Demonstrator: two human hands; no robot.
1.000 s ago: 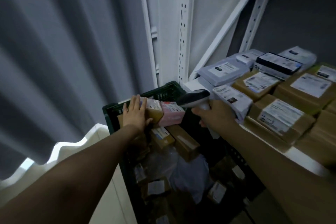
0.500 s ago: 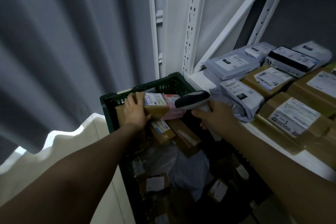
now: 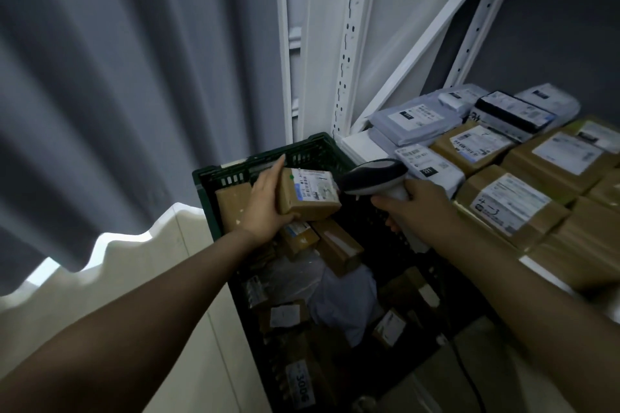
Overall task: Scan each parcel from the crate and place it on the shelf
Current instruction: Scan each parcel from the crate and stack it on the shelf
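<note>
My left hand (image 3: pixel 265 204) grips a small brown cardboard parcel (image 3: pixel 307 193) with a white label on top, held above the far end of the dark green crate (image 3: pixel 235 174). My right hand (image 3: pixel 416 208) grips a grey handheld scanner (image 3: pixel 372 176), its head right beside the parcel's label. The crate holds several more brown boxes and a grey poly bag (image 3: pixel 342 298). To the right, the white shelf (image 3: pixel 360 146) carries several labelled boxes and grey mailers.
A grey curtain (image 3: pixel 134 94) hangs on the left above a pale floor. White perforated shelf uprights (image 3: pixel 349 43) and a diagonal brace rise behind the crate. The scanner's cable (image 3: pixel 469 382) trails down at the lower right.
My left hand has lifted the brown parcel off the pile and turned its label upward. The scanner has come in close to the label. The pink parcel behind it is no longer visible.
</note>
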